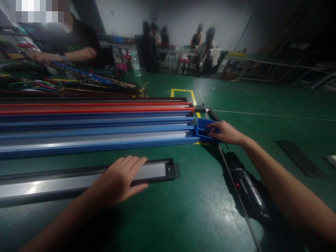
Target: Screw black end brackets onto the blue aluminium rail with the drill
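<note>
My left hand (122, 176) spans a long black-edged metal profile (154, 171), thumb at its near side and fingers over its far side. A black end piece with small openings (176, 170) sits at the profile's right end. Over at the right, my right hand (223, 132) reaches into a small blue bin (200, 123). Its fingertips are bent together inside; whatever is between them is too dark to make out. The bin stands against the right ends of the blue profiles (157, 140).
Red profiles (147, 108) lie behind the blue ones. A dark electric screwdriver (248, 190) lies right of centre, beside a thin rod or cord (236, 194). Farther right is a black flat strip (300, 159). A co-worker (76, 45) handles parts at the back left, near tangled wires (39, 84).
</note>
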Motion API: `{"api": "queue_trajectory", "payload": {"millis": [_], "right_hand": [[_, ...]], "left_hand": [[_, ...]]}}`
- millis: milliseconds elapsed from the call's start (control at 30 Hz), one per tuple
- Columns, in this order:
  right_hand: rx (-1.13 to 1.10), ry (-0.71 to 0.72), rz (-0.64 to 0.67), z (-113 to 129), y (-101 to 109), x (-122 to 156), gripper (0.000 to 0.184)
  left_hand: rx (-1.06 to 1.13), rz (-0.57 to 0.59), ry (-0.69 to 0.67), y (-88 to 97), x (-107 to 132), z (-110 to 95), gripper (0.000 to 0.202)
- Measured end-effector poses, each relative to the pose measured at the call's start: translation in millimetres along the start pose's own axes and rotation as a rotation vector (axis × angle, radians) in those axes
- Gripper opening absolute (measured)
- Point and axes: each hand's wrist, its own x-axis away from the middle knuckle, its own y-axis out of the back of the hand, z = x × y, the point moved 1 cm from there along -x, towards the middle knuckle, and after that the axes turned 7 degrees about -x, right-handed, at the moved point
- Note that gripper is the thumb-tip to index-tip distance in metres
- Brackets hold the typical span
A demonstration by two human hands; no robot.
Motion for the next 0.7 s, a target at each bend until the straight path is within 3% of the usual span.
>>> {"api": "queue_trajectory", "payload": {"millis": [167, 367, 467, 700], "right_hand": [[0.04, 0.044, 0.03, 3.7, 0.5, 0.9, 0.034], [0.168, -0.008, -0.079, 10.9, 2.1, 4.3, 0.024], [0.198, -0.029, -0.069, 15.6, 2.1, 5.7, 0.018], [0.186, -0.013, -0.046, 15.7, 1.3, 5.6, 0.019]], "left_hand": [[0.007, 0.011, -0.002, 3.4, -1.7, -1.2, 0.065], [0.033, 0.046, 0.025, 1.1, 0.5, 0.0, 0.065], [0.04, 0.046, 0.03, -0.1, 1.4, 0.7, 0.065], [0.042, 0.051, 0.033, 2.6, -1.6, -0.1, 0.065]]}}
